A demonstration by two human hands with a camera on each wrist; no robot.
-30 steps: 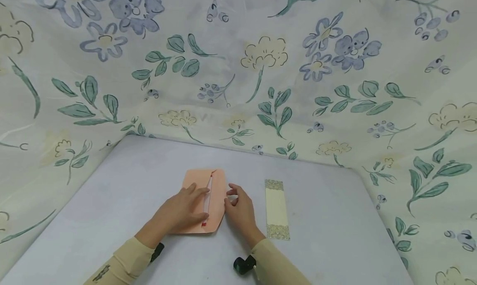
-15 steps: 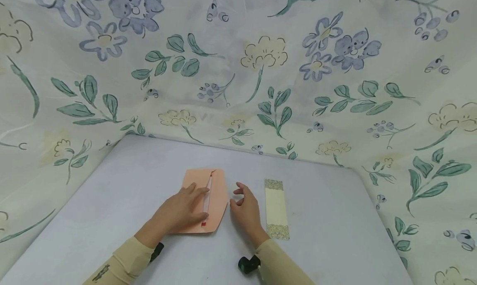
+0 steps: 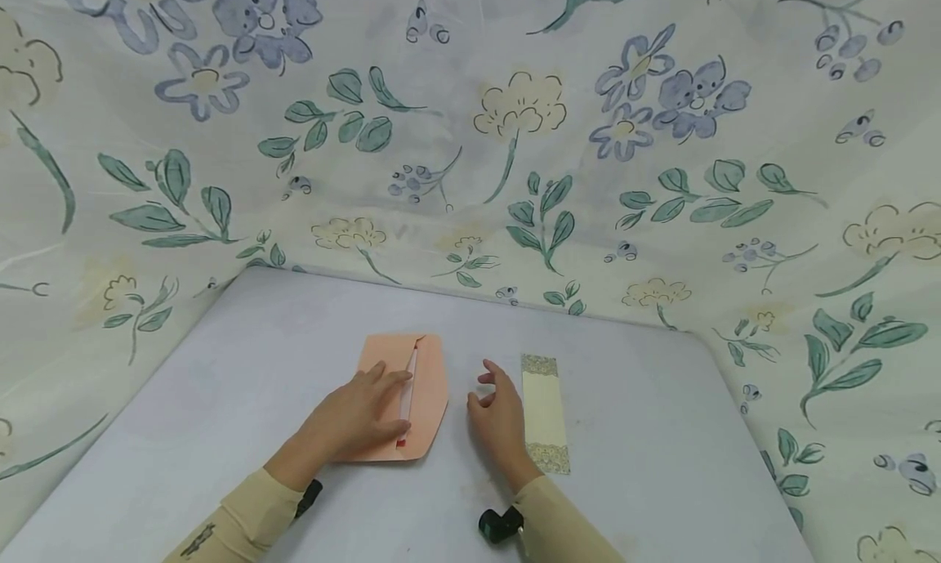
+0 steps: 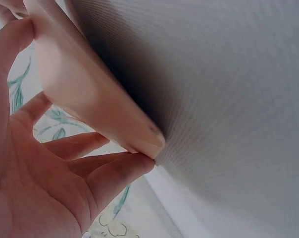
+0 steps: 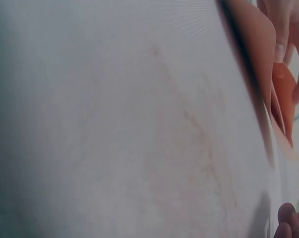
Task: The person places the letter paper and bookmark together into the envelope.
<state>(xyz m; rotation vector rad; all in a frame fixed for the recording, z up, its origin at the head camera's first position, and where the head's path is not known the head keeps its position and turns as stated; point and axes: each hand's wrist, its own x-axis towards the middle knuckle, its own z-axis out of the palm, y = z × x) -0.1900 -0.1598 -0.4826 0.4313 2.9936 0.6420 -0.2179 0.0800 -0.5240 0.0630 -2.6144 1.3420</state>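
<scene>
A peach paper envelope point(image 3: 430, 395) lies on the table, with a narrow white strip and small red ends showing along the gap by its flap. My left hand point(image 3: 349, 412) rests on it, fingers and thumb spread. In the left wrist view those fingers point(image 4: 121, 171) touch the envelope point(image 4: 90, 94) near its corner. To the right, my right hand point(image 3: 500, 420) is apart from the envelope, fingers loosely bent and nothing between them. The right wrist view has the envelope point(image 5: 253, 44) at upper right and my right fingertips point(image 5: 288, 220) at the lower corner.
A cream paper strip point(image 3: 544, 408) with glittery patterned ends lies right beside my right hand. The white table point(image 3: 647, 432) is backed by a floral cloth point(image 3: 456, 138). Black wrist-worn devices point(image 3: 500, 525) sit under both forearms.
My right hand has come off the envelope's right edge and moved right, toward the cream strip. The flap edge sits slightly farther out. My left hand stays in place.
</scene>
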